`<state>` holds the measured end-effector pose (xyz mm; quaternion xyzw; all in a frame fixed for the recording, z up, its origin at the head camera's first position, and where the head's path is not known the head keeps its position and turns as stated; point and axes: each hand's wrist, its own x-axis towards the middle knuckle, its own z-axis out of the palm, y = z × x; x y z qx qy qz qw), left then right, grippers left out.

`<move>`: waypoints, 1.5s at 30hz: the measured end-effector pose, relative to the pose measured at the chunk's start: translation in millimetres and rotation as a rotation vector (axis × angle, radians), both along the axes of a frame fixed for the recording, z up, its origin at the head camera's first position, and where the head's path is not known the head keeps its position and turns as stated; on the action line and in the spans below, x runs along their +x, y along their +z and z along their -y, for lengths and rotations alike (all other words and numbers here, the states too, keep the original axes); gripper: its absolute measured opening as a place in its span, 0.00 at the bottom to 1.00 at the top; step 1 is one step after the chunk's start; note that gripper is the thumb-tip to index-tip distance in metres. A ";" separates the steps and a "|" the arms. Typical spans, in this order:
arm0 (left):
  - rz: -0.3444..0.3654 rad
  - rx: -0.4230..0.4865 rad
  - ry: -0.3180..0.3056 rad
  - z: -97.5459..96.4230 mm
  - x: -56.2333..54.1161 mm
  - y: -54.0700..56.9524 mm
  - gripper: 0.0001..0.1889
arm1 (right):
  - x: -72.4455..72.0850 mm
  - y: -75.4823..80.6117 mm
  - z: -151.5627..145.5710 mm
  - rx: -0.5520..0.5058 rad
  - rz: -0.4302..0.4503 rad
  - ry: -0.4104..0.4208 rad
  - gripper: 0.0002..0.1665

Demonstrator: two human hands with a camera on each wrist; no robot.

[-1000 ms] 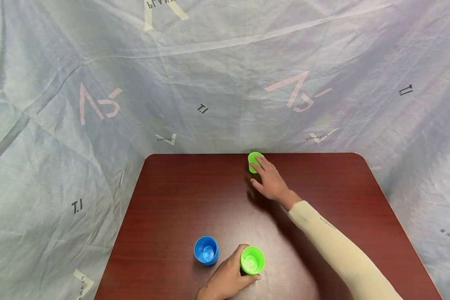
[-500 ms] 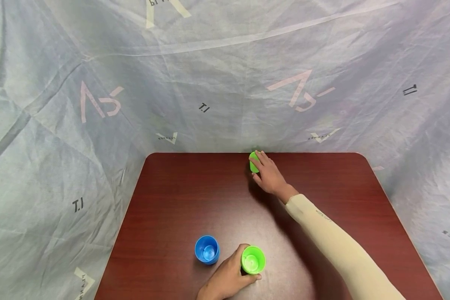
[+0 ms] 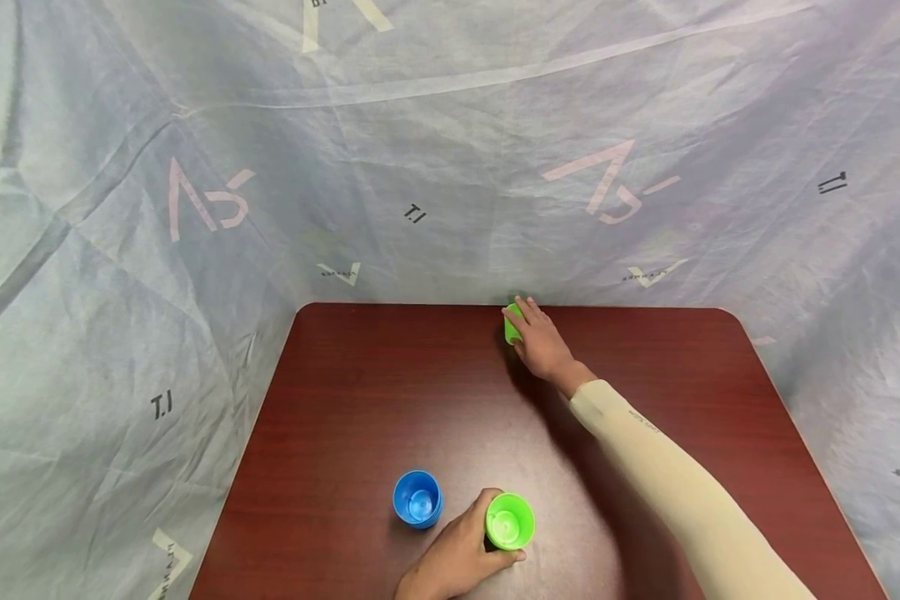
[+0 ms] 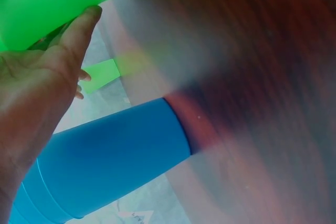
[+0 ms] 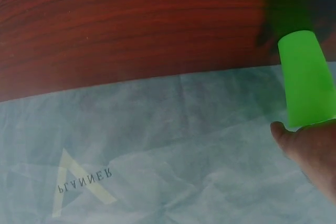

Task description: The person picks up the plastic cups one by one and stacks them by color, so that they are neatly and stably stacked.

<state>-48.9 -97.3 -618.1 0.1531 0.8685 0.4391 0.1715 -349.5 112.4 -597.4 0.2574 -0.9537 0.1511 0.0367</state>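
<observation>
My left hand [image 3: 453, 550] grips a green cup [image 3: 510, 522] near the front of the table, its fingers and thumb around the sides. That cup stands upright, mouth up. Just left of it is a stack of nested blue cups [image 3: 417, 500], also seen beside the hand in the left wrist view [image 4: 121, 156]. At the table's far edge my right hand [image 3: 543, 346] reaches over a second green cup [image 3: 512, 325], fingers spread and nearly straight across its top. In the right wrist view this green cup [image 5: 307, 77] stands on the table, with the thumb beside its rim.
The dark red wooden table [image 3: 360, 400] has rounded far corners. Grey printed cloth [image 3: 457, 167] hangs behind it and along both sides, right against the far edge. The right forearm, in a cream sleeve [image 3: 667, 467], stretches across the table's right half.
The right hand has moved slightly farther forward over the far green cup, its thumb coming closer to the cup. The left hand, its cup and the blue stack stay put; the view has shifted slightly.
</observation>
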 end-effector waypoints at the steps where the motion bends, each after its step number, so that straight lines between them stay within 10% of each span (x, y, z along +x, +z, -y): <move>1: 0.005 -0.001 0.002 -0.2 -0.1 -0.3 0.36 | 0.5 -0.3 -0.1 -0.002 0.011 -0.001 0.41; 31: 0.010 0.000 0.009 -0.9 -0.9 -4.7 0.36 | -16.9 -9.2 1.7 -0.030 0.004 -0.016 0.38; 45: 0.008 0.005 0.010 -0.1 -0.9 -4.5 0.36 | -4.9 15.1 9.2 -0.116 -0.113 0.054 0.34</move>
